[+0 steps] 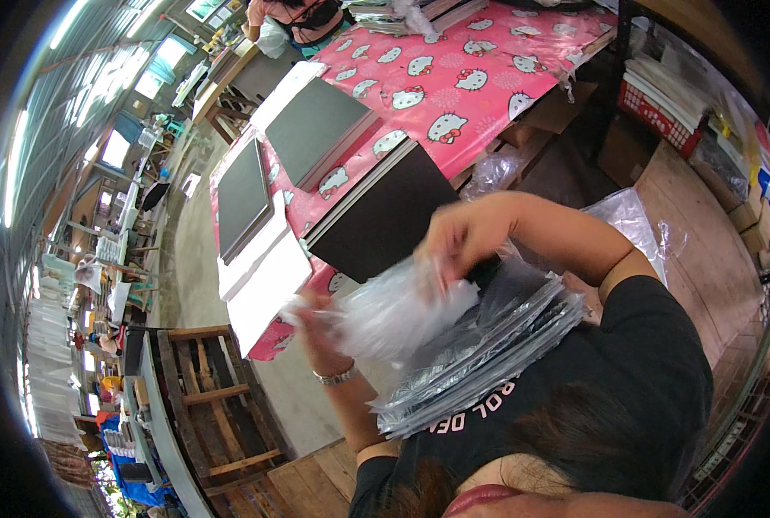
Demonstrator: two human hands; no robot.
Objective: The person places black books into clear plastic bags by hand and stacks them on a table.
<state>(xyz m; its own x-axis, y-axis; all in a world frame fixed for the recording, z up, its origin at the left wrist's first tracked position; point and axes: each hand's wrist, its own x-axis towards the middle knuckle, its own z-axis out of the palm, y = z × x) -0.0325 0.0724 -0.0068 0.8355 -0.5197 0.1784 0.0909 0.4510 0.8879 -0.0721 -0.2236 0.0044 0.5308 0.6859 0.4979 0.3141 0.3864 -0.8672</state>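
two hands share one clear plastic bag point(385, 315), stretched between them: the left hand point(317, 326) grips its left end, and the right hand point(454, 246), blurred by motion, has its fingers closed on the other end. one stack of clear plastic sleeves point(488, 358) lies just below the right hand, against the black shirt point(652, 363). beyond both hands, three dark, flat, book-like slabs point(316, 125) rest on the pink, cat-patterned tabletop point(497, 86), the nearest one just beside the right hand.
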